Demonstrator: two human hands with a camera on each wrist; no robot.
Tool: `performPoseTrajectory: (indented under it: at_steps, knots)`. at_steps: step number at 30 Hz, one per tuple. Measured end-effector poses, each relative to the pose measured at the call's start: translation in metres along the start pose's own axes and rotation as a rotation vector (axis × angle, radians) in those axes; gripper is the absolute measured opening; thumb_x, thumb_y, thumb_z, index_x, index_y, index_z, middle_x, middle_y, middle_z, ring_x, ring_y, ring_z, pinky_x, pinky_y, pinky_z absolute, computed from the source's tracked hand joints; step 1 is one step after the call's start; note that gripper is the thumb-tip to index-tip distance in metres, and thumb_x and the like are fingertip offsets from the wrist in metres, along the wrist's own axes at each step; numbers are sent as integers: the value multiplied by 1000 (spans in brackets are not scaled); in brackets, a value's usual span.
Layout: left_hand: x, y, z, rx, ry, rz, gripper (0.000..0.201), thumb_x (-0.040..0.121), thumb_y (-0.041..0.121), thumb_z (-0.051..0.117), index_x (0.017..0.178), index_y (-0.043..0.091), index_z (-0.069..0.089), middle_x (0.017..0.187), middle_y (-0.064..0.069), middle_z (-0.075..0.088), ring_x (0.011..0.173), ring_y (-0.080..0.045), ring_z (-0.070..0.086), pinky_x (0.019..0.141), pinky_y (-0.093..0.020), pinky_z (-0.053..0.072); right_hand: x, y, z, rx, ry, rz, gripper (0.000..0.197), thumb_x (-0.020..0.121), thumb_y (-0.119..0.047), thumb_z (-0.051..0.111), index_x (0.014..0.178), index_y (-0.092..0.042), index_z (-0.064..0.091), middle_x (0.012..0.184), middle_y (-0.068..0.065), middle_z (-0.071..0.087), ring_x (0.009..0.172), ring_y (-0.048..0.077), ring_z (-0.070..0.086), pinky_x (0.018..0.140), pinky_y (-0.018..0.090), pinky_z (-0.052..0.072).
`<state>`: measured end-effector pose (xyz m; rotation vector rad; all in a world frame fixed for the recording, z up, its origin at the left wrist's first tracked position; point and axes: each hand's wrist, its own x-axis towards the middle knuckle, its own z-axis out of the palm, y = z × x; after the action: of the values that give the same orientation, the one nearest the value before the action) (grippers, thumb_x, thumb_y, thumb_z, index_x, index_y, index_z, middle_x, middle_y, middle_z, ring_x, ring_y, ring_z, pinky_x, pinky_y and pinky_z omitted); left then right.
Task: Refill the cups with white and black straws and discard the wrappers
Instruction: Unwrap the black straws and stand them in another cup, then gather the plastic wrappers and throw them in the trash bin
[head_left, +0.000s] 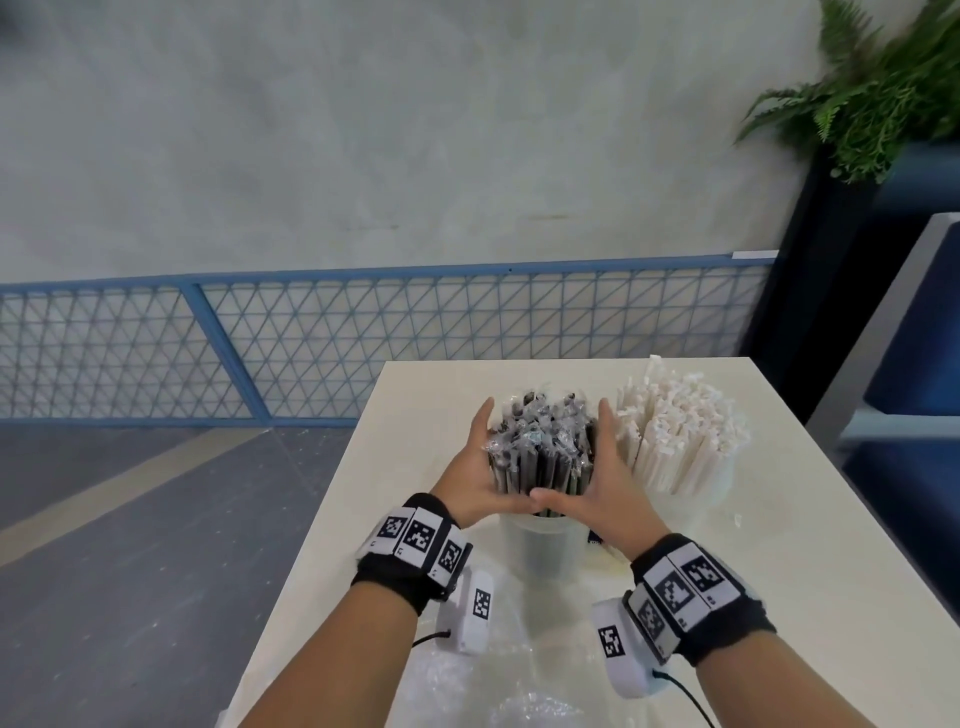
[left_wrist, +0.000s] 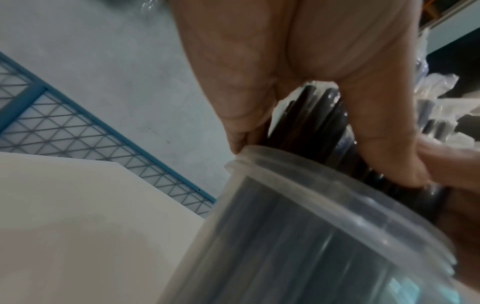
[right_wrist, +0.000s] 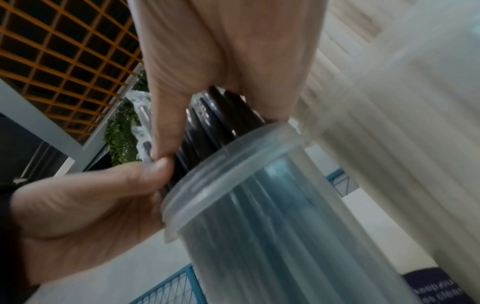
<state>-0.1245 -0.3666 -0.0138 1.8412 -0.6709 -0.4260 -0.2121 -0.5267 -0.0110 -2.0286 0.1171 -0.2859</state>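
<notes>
A bundle of black straws (head_left: 540, 447), each in clear film, stands in a translucent cup (head_left: 537, 545) at the middle of the table. My left hand (head_left: 478, 467) and right hand (head_left: 597, 483) cup the bundle from either side just above the rim, fingers up along it and thumbs meeting in front. The left wrist view shows my left hand (left_wrist: 259, 61) wrapped round the black straws (left_wrist: 319, 127) above the cup (left_wrist: 311, 236). In the right wrist view my right hand (right_wrist: 221, 51) grips the same straws (right_wrist: 215, 123) over the cup (right_wrist: 272, 216). White straws (head_left: 680, 431) fill a second cup (head_left: 711, 488) to the right.
Crumpled clear wrappers (head_left: 467, 675) lie on the cream table (head_left: 779, 571) near its front edge, under my wrists. A blue mesh fence (head_left: 311, 353) runs behind the table. At the right are a potted fern (head_left: 883, 93) and a blue seat (head_left: 924, 364).
</notes>
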Motion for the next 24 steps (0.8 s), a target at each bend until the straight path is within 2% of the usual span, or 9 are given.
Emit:
performPoseTrajectory:
  at_steps: [4,7,9,13,15,17,18,20,24]
  knots:
    - [1,0,3,-8,80,54,88,58,16,84,132,23,38,120,8,58,118,-12,54,105,-40,43,6,-4,-4,-99,-21,-45,70,85,-28,64,144,-20,27,130,-6,54,120,11,51,101,27,41]
    - [1,10,0,-78,174,95,85,60,14,84,132,23,40,121,13,57,117,-3,53,102,-30,44,9,-18,-7,25,60,-144,53,91,-27,54,139,-22,33,129,-10,52,120,3,47,106,30,38]
    - [0,17,-1,-51,118,73,98,57,17,86,138,24,32,129,14,51,121,-1,49,104,-27,40,10,-19,-7,43,82,-163,60,88,-30,59,140,-27,31,137,-5,46,124,6,43,107,30,36]
    - [-21,25,-5,165,161,-35,123,58,34,86,148,26,2,156,5,15,142,-9,17,114,-29,20,-4,-20,-1,-104,303,-254,75,79,-35,69,141,-25,29,142,-3,33,127,2,31,102,14,26]
    - [-38,22,-10,235,236,-37,121,60,40,83,148,23,3,156,5,13,143,-10,13,116,-28,17,-16,-22,3,-162,423,-387,60,82,-37,64,134,-21,39,137,-1,38,127,6,34,106,13,26]
    - [-57,8,-14,329,263,-63,106,65,41,80,147,19,14,150,3,24,139,-10,22,109,-17,18,-30,-21,12,-176,507,-492,37,86,-30,57,120,-16,50,123,0,47,118,11,42,104,25,36]
    - [-66,-3,-15,396,246,-103,95,70,40,77,144,18,21,147,1,29,136,-12,29,106,-15,20,-36,-21,19,-186,531,-541,27,87,-25,55,112,-14,54,115,0,50,112,13,46,99,31,40]
    - [-83,-26,-14,585,127,-237,77,80,36,68,141,16,26,143,-5,35,131,-19,37,109,-27,26,-48,-22,37,-198,507,-623,15,87,-19,52,101,-14,57,106,-3,51,102,14,51,91,31,43]
    - [-111,-71,-1,962,-184,-585,77,84,35,62,143,13,19,146,-8,31,139,-26,26,114,-49,14,-65,-4,76,-191,165,-589,12,88,-14,50,97,-15,59,100,-2,52,91,6,51,83,22,45]
